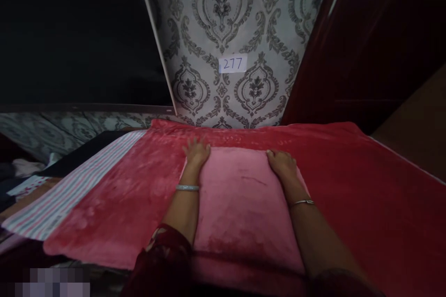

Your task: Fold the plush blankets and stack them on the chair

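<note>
A pink plush pillow (pixel 240 199) lies on a red fleece blanket (pixel 348 181) spread over a bed. My left hand (pixel 196 152) rests on the pillow's far left corner, fingers spread flat. Over at the far right corner sits my right hand (pixel 282 163), fingers curled over the edge. Each wrist wears a thin bangle. Whether either hand pinches the fabric is hard to tell; both press on the pillow's top edge.
A striped sheet (pixel 69 195) lies left of the blanket, with clutter beyond it. Patterned wallpaper with a paper label "277" (pixel 232 64) stands behind the bed. A dark screen (pixel 76 32) is at the left, dark red wooden furniture (pixel 376 41) at the right.
</note>
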`<state>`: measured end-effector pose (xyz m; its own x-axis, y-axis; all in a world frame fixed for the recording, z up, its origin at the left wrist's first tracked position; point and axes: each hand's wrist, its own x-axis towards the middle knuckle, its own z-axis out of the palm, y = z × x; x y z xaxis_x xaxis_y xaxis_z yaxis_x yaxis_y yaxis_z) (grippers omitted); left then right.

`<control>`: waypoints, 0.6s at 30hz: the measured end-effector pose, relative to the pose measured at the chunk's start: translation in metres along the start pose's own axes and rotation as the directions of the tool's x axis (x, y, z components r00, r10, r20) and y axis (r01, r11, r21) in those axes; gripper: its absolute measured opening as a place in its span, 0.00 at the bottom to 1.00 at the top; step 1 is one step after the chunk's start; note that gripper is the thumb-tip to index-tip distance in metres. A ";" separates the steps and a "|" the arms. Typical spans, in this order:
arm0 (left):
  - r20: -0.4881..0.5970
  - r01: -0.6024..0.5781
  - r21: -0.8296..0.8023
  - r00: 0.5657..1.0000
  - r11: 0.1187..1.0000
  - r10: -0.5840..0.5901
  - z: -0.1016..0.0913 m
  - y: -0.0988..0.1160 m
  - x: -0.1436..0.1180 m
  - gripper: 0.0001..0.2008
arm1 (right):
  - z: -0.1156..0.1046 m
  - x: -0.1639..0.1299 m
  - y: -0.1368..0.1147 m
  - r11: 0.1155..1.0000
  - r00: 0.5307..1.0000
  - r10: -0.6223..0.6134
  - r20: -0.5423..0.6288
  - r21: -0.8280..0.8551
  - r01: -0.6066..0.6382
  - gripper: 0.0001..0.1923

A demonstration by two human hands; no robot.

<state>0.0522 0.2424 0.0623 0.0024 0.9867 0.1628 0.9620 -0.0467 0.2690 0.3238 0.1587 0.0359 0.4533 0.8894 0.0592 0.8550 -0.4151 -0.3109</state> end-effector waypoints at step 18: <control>-0.029 -0.249 0.053 0.968 0.967 0.251 0.014 0.007 0.000 0.25 | -0.009 0.002 0.014 0.994 1.000 0.003 -0.028 0.108 0.000 0.26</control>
<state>0.0628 0.2440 0.0508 0.2356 0.9385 0.2526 0.9441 -0.2827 0.1696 0.3388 0.1529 0.0398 0.4629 0.8824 0.0846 0.8228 -0.3921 -0.4115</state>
